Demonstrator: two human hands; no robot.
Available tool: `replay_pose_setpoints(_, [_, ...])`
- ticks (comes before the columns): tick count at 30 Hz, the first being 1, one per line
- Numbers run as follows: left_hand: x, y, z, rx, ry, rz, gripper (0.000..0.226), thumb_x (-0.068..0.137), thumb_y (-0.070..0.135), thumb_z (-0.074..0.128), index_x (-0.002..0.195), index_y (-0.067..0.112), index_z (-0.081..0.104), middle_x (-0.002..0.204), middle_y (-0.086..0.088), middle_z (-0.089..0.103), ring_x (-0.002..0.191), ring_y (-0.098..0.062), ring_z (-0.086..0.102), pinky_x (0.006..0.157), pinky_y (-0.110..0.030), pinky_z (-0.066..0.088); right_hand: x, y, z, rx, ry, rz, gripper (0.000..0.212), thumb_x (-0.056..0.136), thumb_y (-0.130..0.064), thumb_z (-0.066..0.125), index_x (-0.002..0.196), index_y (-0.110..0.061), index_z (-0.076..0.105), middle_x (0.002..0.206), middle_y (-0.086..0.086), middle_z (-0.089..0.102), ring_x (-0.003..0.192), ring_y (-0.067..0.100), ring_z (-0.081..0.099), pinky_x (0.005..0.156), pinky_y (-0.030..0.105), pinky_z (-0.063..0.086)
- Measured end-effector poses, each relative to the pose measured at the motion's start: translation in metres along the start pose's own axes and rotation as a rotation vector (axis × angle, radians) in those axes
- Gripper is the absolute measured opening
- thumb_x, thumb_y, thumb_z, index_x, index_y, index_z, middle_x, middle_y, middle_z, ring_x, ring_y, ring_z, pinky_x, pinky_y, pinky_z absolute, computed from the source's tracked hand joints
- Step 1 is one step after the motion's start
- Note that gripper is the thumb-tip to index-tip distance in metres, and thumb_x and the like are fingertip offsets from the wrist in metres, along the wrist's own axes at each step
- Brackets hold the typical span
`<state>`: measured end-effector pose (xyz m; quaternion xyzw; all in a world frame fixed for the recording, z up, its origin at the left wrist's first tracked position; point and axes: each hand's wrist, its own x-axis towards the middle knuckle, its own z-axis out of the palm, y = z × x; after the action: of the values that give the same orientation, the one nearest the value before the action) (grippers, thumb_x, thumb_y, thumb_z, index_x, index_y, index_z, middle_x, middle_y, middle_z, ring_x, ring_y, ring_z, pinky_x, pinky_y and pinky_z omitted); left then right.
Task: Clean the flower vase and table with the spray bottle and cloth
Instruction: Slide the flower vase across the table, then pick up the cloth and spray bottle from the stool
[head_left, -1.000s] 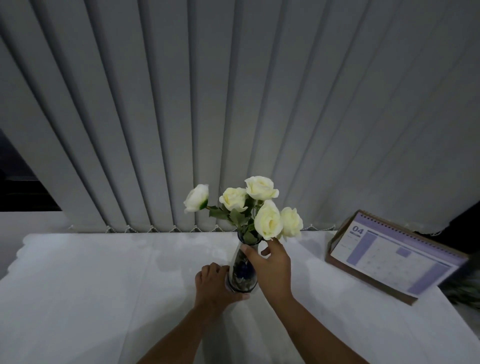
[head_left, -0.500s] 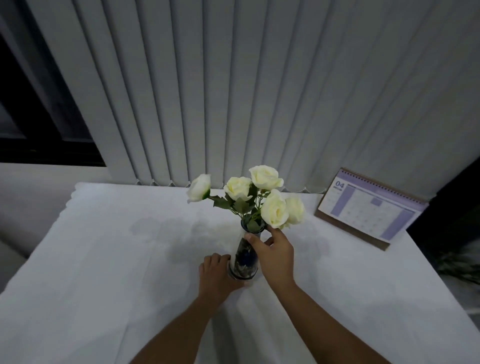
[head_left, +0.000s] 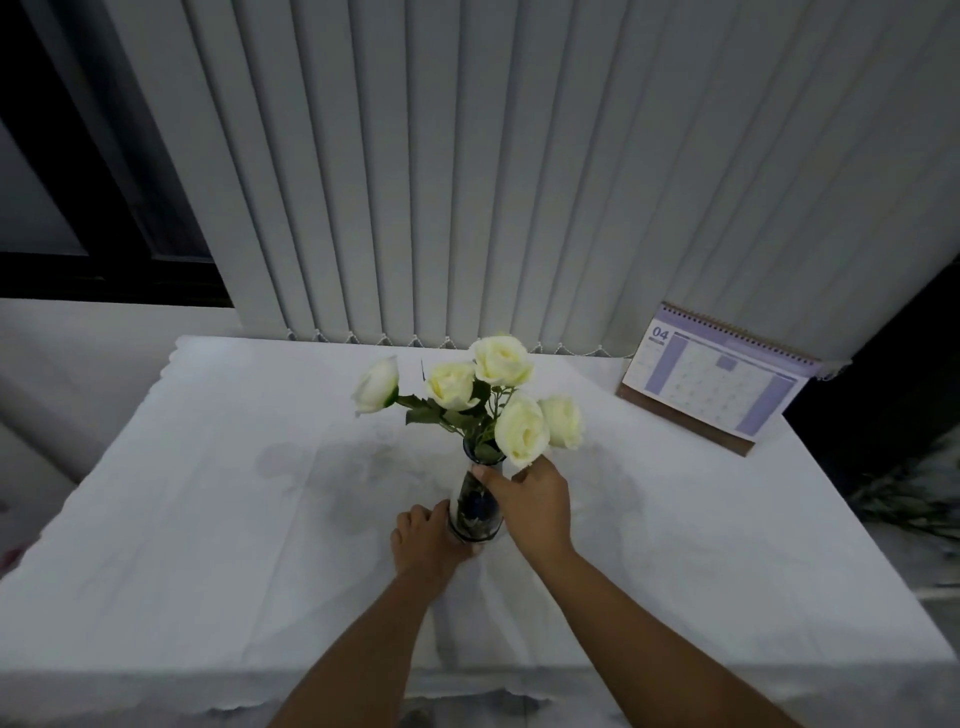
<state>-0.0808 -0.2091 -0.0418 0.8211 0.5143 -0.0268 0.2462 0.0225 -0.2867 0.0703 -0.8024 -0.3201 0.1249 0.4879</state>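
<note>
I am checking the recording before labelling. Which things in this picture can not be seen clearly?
Head view only:
- Base of the vase: hidden by the left hand and right hand gripping it.
- Day numbers on the calendar: too small.
- Plant at the right: dark, cut by the edge.
- Spray bottle, cloth: not in view.

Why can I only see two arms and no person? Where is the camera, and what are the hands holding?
The camera sits on the person's head and looks down, so you only see their arms reaching forward. There is one picture, from that head camera. The left hand holds the bottom of a glass vase, and the right hand grips it higher up, near the neck. White roses stand in the vase. It sits on a table covered with a white cloth. A desk calendar stands at the far right corner, and grey blinds hang behind. No spray bottle shows.
</note>
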Motion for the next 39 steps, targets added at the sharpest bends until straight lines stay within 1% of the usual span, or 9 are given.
replay_pose_setpoints(3, [-0.003,-0.007,-0.007,0.028,-0.069,0.018,0.074,0.078,0.055,0.063,0.143,0.036,0.033,0.132,-0.005,0.044,0.125,-0.029,0.036,0.098,-0.037,0.033,0.003,0.0,0.0,-0.051,-0.011,0.0,0.036,0.072,-0.046,0.077,0.086,-0.018,0.06,0.054,-0.009,0.044,0.054,0.015,0.048,0.052,0.027,0.036])
replay_pose_setpoints(7, [-0.015,-0.01,-0.014,0.07,-0.161,0.058,0.076,0.082,0.051,0.061,0.147,0.031,0.027,0.138,-0.007,0.04,0.129,-0.03,0.034,0.101,-0.039,0.034,0.003,0.0,0.002,-0.085,-0.023,0.0,0.042,0.073,-0.051,0.073,0.094,-0.017,0.062,0.055,-0.013,0.043,0.06,0.016,0.048,0.06,0.027,0.038])
replay_pose_setpoints(8, [-0.019,-0.01,-0.014,0.067,-0.171,0.055,0.074,0.083,0.05,0.061,0.146,0.03,0.028,0.138,-0.007,0.041,0.129,-0.03,0.034,0.101,-0.039,0.035,0.003,0.001,0.002,-0.099,-0.045,0.008,0.044,0.073,-0.052,0.072,0.099,-0.018,0.062,0.062,-0.012,0.051,0.066,0.018,0.054,0.063,0.029,0.042])
replay_pose_setpoints(10, [-0.029,-0.009,-0.014,0.047,-0.165,0.051,0.065,0.085,0.047,0.059,0.142,0.025,0.034,0.138,-0.006,0.044,0.13,-0.029,0.037,0.101,-0.039,0.036,-0.001,0.005,-0.002,-0.095,-0.103,0.058,0.056,0.074,-0.05,0.072,0.121,-0.021,0.059,0.1,-0.001,0.069,0.092,0.023,0.063,0.078,0.035,0.05])
replay_pose_setpoints(13, [-0.043,-0.002,-0.015,0.018,-0.158,0.075,0.05,0.09,0.044,0.051,0.133,0.019,0.043,0.133,-0.007,0.049,0.127,-0.028,0.042,0.1,-0.04,0.039,-0.018,0.019,-0.017,-0.034,-0.127,0.161,0.067,0.081,-0.041,0.068,0.141,-0.022,0.045,0.138,-0.001,0.055,0.115,0.023,0.059,0.096,0.035,0.048])
replay_pose_setpoints(18, [-0.058,0.02,-0.009,0.07,-0.284,0.244,0.055,0.092,0.046,0.05,0.137,0.015,0.044,0.14,-0.008,0.048,0.128,-0.028,0.044,0.104,-0.038,0.039,-0.07,0.054,-0.071,-0.067,0.036,0.353,0.045,0.093,-0.028,0.054,0.138,-0.021,0.05,0.135,0.003,0.058,0.118,0.021,0.057,0.098,0.028,0.043])
replay_pose_setpoints(27, [-0.084,0.078,0.026,0.166,-0.326,0.512,0.056,0.095,0.046,0.047,0.142,0.016,0.04,0.145,-0.007,0.044,0.132,-0.027,0.04,0.105,-0.038,0.037,-0.187,0.126,-0.159,-0.156,0.227,0.677,0.044,0.099,-0.028,0.044,0.142,-0.016,0.044,0.143,0.007,0.048,0.13,0.023,0.045,0.109,0.031,0.035])
replay_pose_setpoints(35, [-0.143,0.176,0.087,0.301,-0.446,0.796,0.059,0.094,0.049,0.048,0.141,0.016,0.041,0.141,-0.008,0.047,0.13,-0.027,0.041,0.103,-0.04,0.04,-0.289,0.171,-0.249,-0.127,0.526,0.909,0.042,0.096,-0.022,0.045,0.137,-0.012,0.05,0.13,0.012,0.06,0.111,0.027,0.058,0.094,0.032,0.048])
replay_pose_setpoints(39, [-0.174,0.235,0.121,0.327,-0.482,0.916,0.059,0.094,0.049,0.048,0.142,0.016,0.04,0.144,-0.009,0.045,0.132,-0.028,0.04,0.104,-0.04,0.04,-0.324,0.189,-0.291,-0.112,0.676,0.98,0.04,0.094,-0.02,0.047,0.134,-0.016,0.053,0.13,0.011,0.059,0.112,0.028,0.056,0.091,0.03,0.045])
